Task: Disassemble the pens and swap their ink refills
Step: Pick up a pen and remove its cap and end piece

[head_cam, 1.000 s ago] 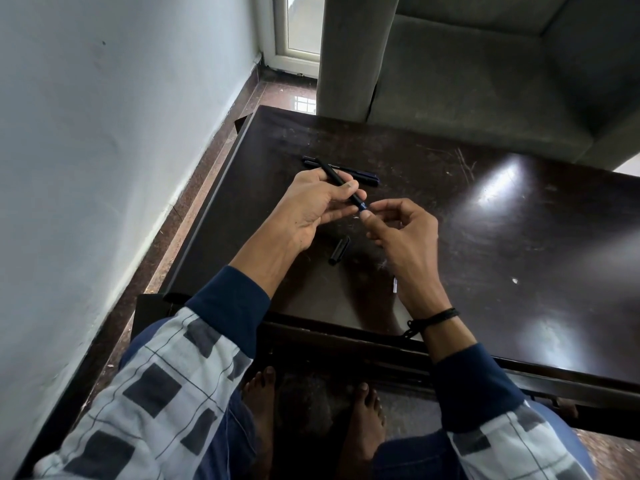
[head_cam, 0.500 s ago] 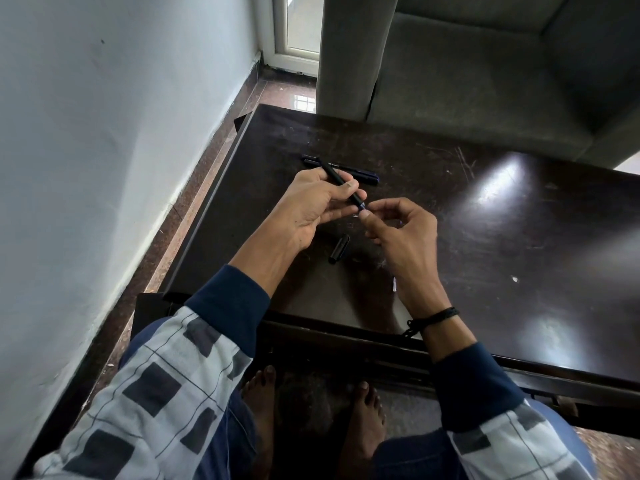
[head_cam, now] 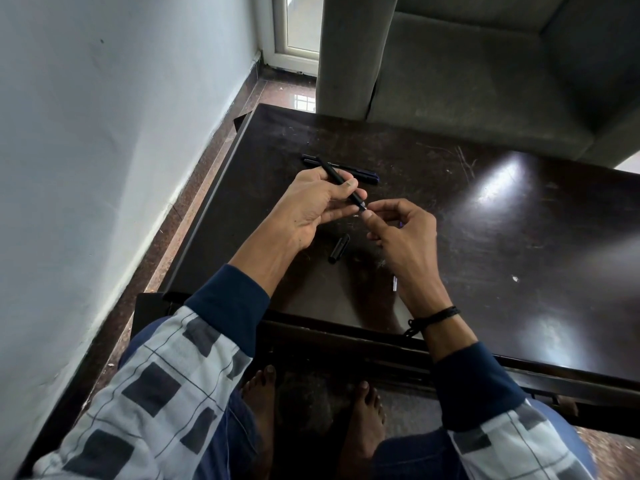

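Head view: mid-frame, above a dark table (head_cam: 519,237), both hands work on one black pen (head_cam: 330,172).
Left hand (head_cam: 311,206): fingers and thumb curled round the barrel, holding it slanted, with the tip toward lower right.
Right hand (head_cam: 405,237): thumb and forefinger pinch the tip end; the other fingers are loosely curled. I cannot tell whether they hold anything else.
Cap (head_cam: 338,248): lies on the table just below the hands.
Second pen (head_cam: 367,175): lies whole on the table just above the hands, partly behind the held pen.
Step, as I judge it: freeing the tip to reach the refill.
Doing it well: lock the barrel with the left hand and turn only the tip. Draw the refill straight along the barrel's axis, low over the table so small parts cannot roll off.
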A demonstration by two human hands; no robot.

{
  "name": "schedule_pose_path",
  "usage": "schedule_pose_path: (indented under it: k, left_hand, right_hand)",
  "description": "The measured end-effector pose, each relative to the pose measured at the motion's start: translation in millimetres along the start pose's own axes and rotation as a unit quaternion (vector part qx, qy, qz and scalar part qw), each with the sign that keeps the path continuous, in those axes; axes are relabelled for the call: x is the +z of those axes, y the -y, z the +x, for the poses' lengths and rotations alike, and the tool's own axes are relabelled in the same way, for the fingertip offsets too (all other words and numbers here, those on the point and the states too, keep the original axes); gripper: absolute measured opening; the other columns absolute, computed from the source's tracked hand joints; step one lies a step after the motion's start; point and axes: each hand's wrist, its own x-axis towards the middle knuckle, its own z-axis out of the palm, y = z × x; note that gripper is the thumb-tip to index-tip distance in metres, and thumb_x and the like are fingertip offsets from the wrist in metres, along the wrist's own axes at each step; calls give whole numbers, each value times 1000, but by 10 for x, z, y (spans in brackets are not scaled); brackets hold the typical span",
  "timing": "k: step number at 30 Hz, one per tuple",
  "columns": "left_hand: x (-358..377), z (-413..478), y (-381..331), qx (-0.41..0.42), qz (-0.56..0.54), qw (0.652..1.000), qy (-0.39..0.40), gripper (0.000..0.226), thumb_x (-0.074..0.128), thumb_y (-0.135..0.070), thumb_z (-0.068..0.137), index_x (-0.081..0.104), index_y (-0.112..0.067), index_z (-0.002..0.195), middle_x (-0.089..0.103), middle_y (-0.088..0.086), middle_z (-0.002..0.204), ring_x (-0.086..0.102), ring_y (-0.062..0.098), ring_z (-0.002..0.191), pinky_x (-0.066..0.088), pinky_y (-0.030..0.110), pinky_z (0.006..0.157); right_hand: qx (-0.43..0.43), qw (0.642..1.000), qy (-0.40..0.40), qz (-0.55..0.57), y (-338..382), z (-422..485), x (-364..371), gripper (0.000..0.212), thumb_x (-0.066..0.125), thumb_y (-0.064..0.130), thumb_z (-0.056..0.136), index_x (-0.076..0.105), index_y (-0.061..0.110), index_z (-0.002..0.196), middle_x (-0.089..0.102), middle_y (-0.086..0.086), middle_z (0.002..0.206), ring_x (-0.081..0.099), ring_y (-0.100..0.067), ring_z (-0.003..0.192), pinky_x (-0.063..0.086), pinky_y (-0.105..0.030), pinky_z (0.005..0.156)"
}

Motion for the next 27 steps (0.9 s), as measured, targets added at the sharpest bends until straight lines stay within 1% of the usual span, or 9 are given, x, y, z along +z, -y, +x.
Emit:
schedule_pose_path:
  k: [2, 5, 10, 12, 15, 18, 20, 23, 27]
  left_hand:
    - [-2, 1, -3, -1, 0, 1000, -1, 13, 63, -4, 99, 65, -6, 113, 77, 17, 104, 76, 27, 103, 64, 33, 81]
    - [-10, 10, -2, -2, -6, 1000, -6, 7, 62, -5, 100, 65, -9, 106, 76, 15, 98, 76, 29, 101, 65, 35, 79]
    - [-44, 58, 5, 9, -39, 999, -35, 7, 63, -3, 100, 64, -7, 106, 74, 15, 97, 74, 32, 105, 64, 34, 76]
    - [-66, 75, -3, 15, -52, 997, -55, 6, 63, -3, 100, 65, -7, 103, 74, 15, 96, 75, 31, 101, 64, 33, 75]
    - [-105, 98, -28, 26, -71, 993, -87, 6, 63, -3, 100, 65, -8, 98, 74, 15, 92, 76, 26, 87, 63, 30, 69]
    - [-152, 121, -61, 39, -95, 989, -107, 10, 63, -2, 99, 63, -10, 92, 73, 12, 85, 76, 25, 79, 62, 29, 66]
    - [-171, 131, -71, 47, -109, 986, -117, 11, 63, -2, 99, 62, -10, 92, 73, 13, 85, 75, 24, 78, 62, 29, 67]
    - [-178, 133, -70, 51, -119, 985, -118, 10, 63, -2, 99, 62, -9, 93, 72, 14, 87, 75, 23, 77, 63, 30, 68]
    - [-160, 130, -57, 44, -110, 988, -100, 7, 64, -2, 99, 62, -8, 96, 74, 12, 84, 76, 24, 79, 62, 29, 69]
  right_hand:
    - [3, 1000, 3, -1, -1, -1, 3, 9, 79, 23, 92, 75, 27, 98, 75, 0, 91, 69, -13, 76, 61, -36, 76]
    - [1, 1000, 10, -11, 4, -5, 8, 10, 78, 21, 92, 75, 29, 98, 74, 0, 91, 68, -13, 78, 61, -38, 77]
    - [8, 1000, 7, -28, -6, 18, 10, 10, 77, 21, 92, 76, 29, 96, 73, 0, 91, 71, -26, 88, 62, -46, 81]
    - [13, 999, 6, -29, -6, 24, 1, 9, 77, 20, 92, 76, 29, 95, 73, 2, 88, 69, -21, 81, 61, -43, 81]
    - [15, 1000, -1, -15, -3, 26, -12, 8, 76, 19, 92, 76, 26, 94, 71, 5, 81, 65, -11, 73, 59, -36, 76]
    - [19, 1000, -17, -5, -5, 37, -11, 5, 77, 21, 91, 77, 26, 92, 71, 7, 79, 65, -8, 70, 56, -29, 71]
    - [21, 999, -26, -8, -15, 43, -13, 4, 77, 22, 89, 76, 26, 89, 72, 7, 78, 66, -9, 71, 57, -31, 74]
    - [18, 996, -24, -83, -45, 54, -21, 4, 77, 30, 86, 75, 30, 89, 73, 11, 83, 69, -10, 80, 58, -37, 82]
    - [4, 970, 16, -244, -42, 13, -14, 8, 76, 30, 88, 72, 29, 95, 72, 13, 91, 68, -11, 91, 46, -30, 77]
